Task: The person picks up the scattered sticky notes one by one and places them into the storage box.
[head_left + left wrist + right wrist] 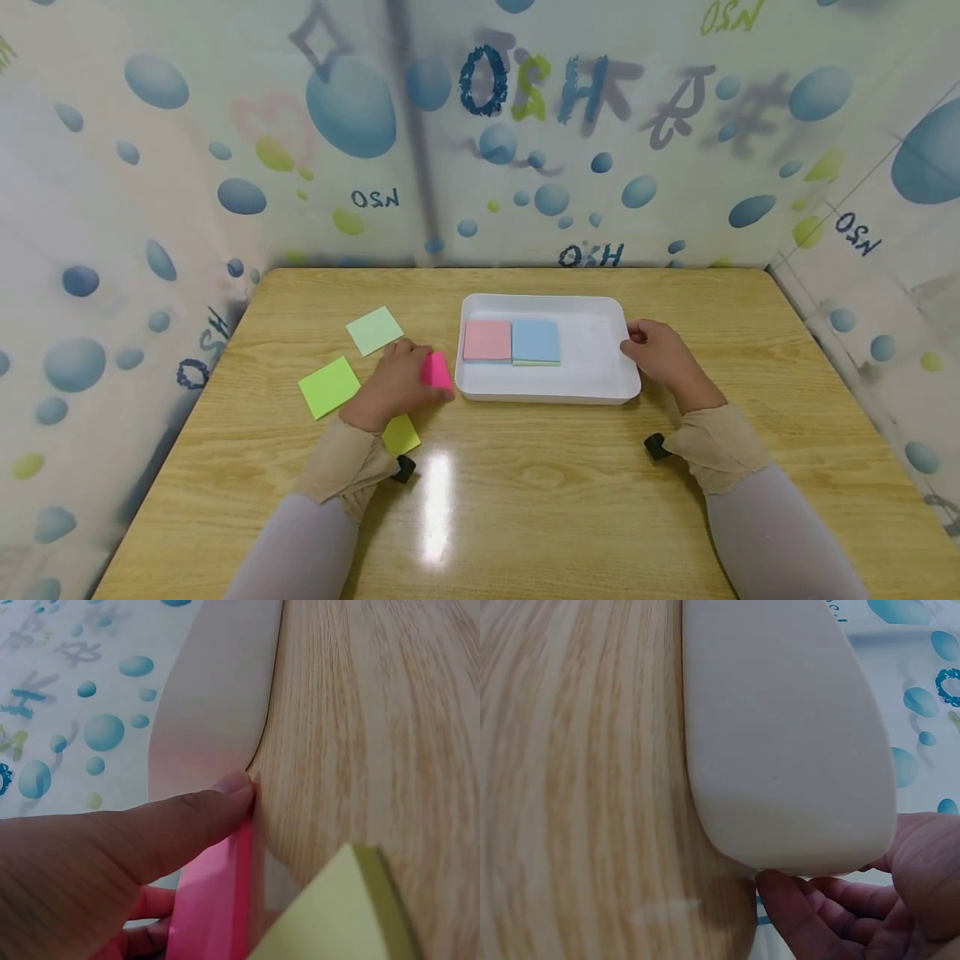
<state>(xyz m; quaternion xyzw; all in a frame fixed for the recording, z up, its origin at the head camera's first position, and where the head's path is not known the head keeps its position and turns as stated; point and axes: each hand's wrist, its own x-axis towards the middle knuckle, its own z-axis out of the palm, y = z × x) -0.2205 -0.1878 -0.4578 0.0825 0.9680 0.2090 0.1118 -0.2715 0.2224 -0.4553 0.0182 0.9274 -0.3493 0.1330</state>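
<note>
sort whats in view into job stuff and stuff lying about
Likely job:
bright pink flat paper pad, in left grip
white rectangular plastic tray, at right grip
pale pink square paper pad, light blue square paper pad, in tray
loose: pale green flat paper pad, lime green flat paper pad, yellow flat paper pad

Likely incidental:
wood-grain table
spotted white backdrop

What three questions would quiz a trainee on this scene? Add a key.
1. Which hand holds the hot-pink pad?
2. True or false: in the head view, the tray's blue stack sits right of its light-pink stack.
3. How many unheld pads show outside the tray?

Key:
1. Left hand.
2. True.
3. Three: pale-green pad, lime pad, yellow pad.
</note>
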